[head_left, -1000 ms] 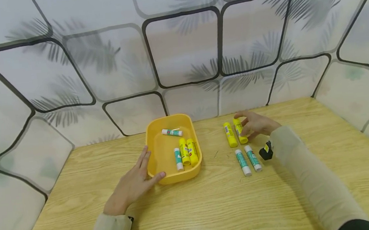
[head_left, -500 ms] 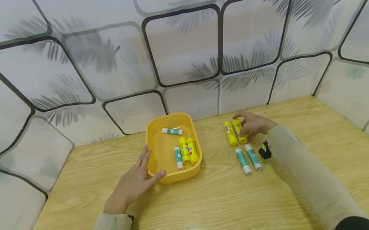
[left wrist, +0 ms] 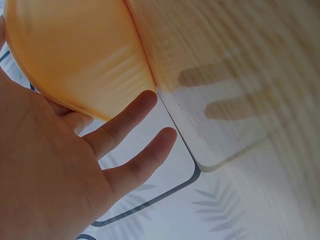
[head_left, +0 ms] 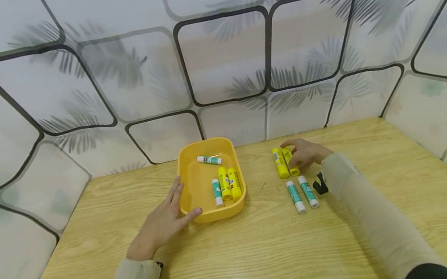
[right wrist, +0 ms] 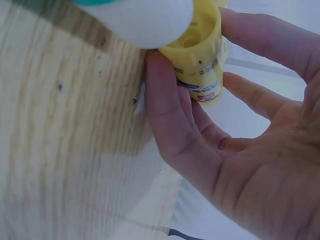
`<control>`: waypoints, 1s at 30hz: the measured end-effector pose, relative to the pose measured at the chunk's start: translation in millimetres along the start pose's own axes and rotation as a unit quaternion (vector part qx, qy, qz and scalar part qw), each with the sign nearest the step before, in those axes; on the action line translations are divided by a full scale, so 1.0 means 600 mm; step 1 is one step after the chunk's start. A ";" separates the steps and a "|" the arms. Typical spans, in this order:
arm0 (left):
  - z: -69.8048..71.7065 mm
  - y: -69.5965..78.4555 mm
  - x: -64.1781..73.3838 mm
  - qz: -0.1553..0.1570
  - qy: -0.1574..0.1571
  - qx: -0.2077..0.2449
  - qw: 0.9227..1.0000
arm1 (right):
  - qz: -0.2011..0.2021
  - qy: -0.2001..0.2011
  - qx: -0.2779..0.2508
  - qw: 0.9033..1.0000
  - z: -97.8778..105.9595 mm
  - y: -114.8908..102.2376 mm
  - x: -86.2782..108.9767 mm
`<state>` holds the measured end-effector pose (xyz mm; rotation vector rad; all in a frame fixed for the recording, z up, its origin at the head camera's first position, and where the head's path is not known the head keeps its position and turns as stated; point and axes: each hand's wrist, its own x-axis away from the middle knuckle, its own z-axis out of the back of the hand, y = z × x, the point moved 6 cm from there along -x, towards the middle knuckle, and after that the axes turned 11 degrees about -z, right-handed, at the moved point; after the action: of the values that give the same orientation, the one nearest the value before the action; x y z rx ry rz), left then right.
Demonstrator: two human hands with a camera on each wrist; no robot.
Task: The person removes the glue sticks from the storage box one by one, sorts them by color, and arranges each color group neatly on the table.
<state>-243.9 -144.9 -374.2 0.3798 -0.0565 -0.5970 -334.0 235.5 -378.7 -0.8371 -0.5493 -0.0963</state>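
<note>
My left hand [head_left: 157,231] rests against the left side of a yellow-orange plastic tray [head_left: 184,174], thumb on its near rim; its fingers look straight in the left wrist view. Inside the tray lie two yellow glue sticks [head_left: 224,184] and two teal-and-white ones [head_left: 210,160]. To the right, my right hand [head_left: 309,152] holds a yellow glue stick [right wrist: 202,75] between thumb and fingers, its hollow end showing in the right wrist view. A second yellow glue stick [head_left: 279,163] lies just left of it.
Two teal-and-white glue sticks [head_left: 295,197] lie side by side on the wooden table [head_left: 242,254], nearer than the yellow pair. A patterned panel [head_left: 224,67] rises behind the table's back edge.
My right hand has shifted slightly left with the yellow glue stick, whose upper end now sits closer to its neighbour. The left hand and tray stay in place.
</note>
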 end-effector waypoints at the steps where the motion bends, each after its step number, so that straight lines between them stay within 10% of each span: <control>1: 0.000 0.000 0.000 0.000 0.000 0.000 1.000 | 0.001 0.001 0.002 1.000 0.000 0.000 0.000; 20: 0.000 0.000 0.000 0.001 0.002 0.002 1.000 | -0.015 0.011 -0.051 0.999 0.023 0.000 0.012; 30: 0.001 0.000 0.001 0.001 0.005 0.002 1.000 | 0.003 0.031 -0.067 0.997 0.048 -0.059 0.028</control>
<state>-243.6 -145.5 -374.0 0.3874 -0.0481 -0.5923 -342.3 234.6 -330.9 -0.9636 -0.4867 -0.1548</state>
